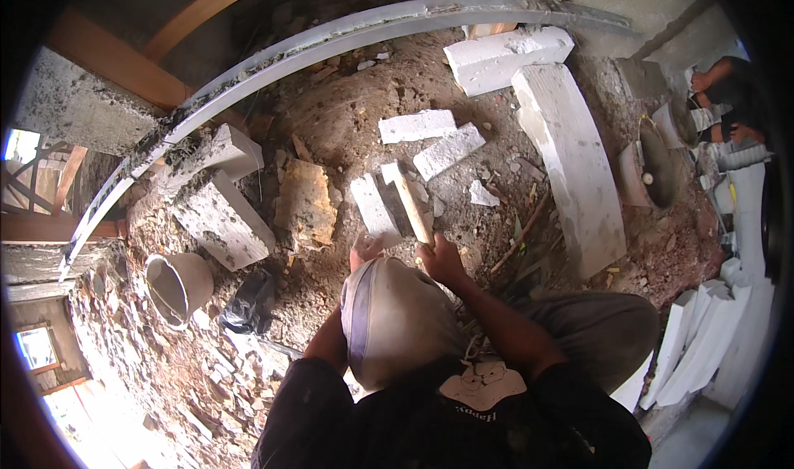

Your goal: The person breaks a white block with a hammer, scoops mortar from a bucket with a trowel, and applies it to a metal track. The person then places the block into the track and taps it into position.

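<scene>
My right hand (444, 260) is closed round the pale wooden handle of a hammer (411, 205), whose light-coloured head lies close to a small white block (374, 206). My left hand (365, 250) grips the near end of that block, partly hidden behind my raised grey-trousered knee (405, 320). Just beyond are two more broken white block pieces, one flat (418, 126) and one slanted (449, 151). A small white chip (484, 193) sits to their right on the dirt. A flat, crumbly yellowish slab (306, 203) lies left of the block in my hand.
Large white blocks stand at left (225, 221) and right (572, 167). A bucket (179, 289) and a black plastic bag (250, 302) are on the rubble. More buckets (659, 174) stand right, near another person's hands (710, 80). A long pale curved-looking beam (331, 41) crosses the far side.
</scene>
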Motion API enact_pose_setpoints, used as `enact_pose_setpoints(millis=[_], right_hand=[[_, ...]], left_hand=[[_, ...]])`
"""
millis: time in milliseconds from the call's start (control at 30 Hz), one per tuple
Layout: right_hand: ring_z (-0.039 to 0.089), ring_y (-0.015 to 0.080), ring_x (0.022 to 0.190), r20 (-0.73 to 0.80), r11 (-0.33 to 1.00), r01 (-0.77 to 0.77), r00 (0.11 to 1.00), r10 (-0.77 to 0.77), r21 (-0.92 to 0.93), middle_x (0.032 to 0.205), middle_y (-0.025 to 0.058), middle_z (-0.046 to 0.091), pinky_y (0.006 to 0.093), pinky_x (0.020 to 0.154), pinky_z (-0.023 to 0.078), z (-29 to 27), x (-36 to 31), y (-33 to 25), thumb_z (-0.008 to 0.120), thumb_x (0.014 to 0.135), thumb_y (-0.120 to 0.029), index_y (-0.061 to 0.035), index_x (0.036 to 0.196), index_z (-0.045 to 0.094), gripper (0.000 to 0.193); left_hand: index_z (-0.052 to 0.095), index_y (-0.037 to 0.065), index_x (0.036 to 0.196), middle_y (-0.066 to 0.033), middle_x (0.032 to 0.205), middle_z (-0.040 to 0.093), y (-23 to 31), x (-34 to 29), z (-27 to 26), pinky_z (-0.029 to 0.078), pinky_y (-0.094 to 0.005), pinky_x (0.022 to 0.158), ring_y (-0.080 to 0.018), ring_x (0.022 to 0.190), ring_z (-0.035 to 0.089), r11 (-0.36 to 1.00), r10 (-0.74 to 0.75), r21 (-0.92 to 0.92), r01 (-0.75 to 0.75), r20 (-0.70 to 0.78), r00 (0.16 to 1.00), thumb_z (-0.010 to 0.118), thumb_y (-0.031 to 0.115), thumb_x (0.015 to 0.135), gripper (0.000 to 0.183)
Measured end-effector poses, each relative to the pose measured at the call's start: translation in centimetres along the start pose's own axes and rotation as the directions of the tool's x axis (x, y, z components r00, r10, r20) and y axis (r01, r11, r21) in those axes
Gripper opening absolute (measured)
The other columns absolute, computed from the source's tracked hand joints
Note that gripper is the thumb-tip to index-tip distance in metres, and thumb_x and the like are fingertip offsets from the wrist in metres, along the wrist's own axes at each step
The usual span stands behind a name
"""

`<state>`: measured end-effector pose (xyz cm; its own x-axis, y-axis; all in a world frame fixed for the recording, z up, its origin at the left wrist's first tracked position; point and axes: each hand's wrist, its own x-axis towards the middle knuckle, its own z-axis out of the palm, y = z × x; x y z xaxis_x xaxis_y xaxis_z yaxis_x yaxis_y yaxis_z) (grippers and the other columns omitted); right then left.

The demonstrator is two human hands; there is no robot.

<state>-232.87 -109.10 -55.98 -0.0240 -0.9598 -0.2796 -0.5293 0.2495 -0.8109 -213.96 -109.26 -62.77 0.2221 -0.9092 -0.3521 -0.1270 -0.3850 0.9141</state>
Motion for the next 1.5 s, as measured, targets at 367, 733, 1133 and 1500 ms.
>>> enact_pose_setpoints(millis=[367,733,1133,1500], right_hand=[[0.056,0.0408,0.057,-0.327,0.889,0.456,0.847,-0.42,0.038,0.067,0.0208,0.054,0.0452,0.052,0.044,2.1,2.8,-2.4,0.06,0.086,-0.019,0.0022,0.091,0.047,0.026],[0.06,0.0455,0.069,-0.082,0.975,0.219,0.972,-0.221,-0.028,0.071,0.0278,0.059,0.0495,0.058,0.047,2.9,3.1,1.7,0.062,0.084,-0.03,0.0055,0.089,0.048,0.038],[0.058,0.0361,0.096,-0.064,0.802,0.27,0.932,-0.356,-0.533,0.103,0.0161,0.057,0.051,0.075,0.049,-6.8,4.6,2.2,0.058,0.079,-0.03,-0.0054,0.119,0.05,0.048],[0.058,0.0326,0.105,0.245,0.692,0.147,0.968,0.045,-0.707,0.114,0.0192,0.059,0.0434,0.086,0.047,-23.5,10.0,-4.8,0.06,0.083,-0.026,-0.0073,0.118,0.057,0.04]], left_hand=[[0.059,0.006,0.119,-0.001,0.079,0.063,-0.2,0.6,-0.2,0.041,-0.0214,0.052,-0.0056,0.058,0.051,0.961,-0.267,-0.054,0.272,0.083,0.96,0.066,0.027,0.087,0.039],[0.049,0.009,0.126,-0.0094,0.085,0.061,-2.3,2.4,-0.3,0.043,-0.0282,0.06,-0.015,0.071,0.054,0.968,-0.25,0.025,0.249,0.13,0.959,0.067,0.02,0.08,0.05],[0.03,0.015,0.137,-0.0169,0.106,0.057,-2.0,6.8,0.6,0.047,-0.0369,0.077,-0.0263,0.09,0.057,0.99,-0.096,0.115,0.087,0.075,0.993,0.075,0.022,0.069,0.082],[0.027,0.014,0.141,-0.0232,0.12,0.055,-1.2,7.0,-3.3,0.043,-0.05,0.092,-0.0384,0.104,0.057,0.969,0.147,0.195,-0.149,0.025,0.989,0.076,0.027,0.063,0.093]])
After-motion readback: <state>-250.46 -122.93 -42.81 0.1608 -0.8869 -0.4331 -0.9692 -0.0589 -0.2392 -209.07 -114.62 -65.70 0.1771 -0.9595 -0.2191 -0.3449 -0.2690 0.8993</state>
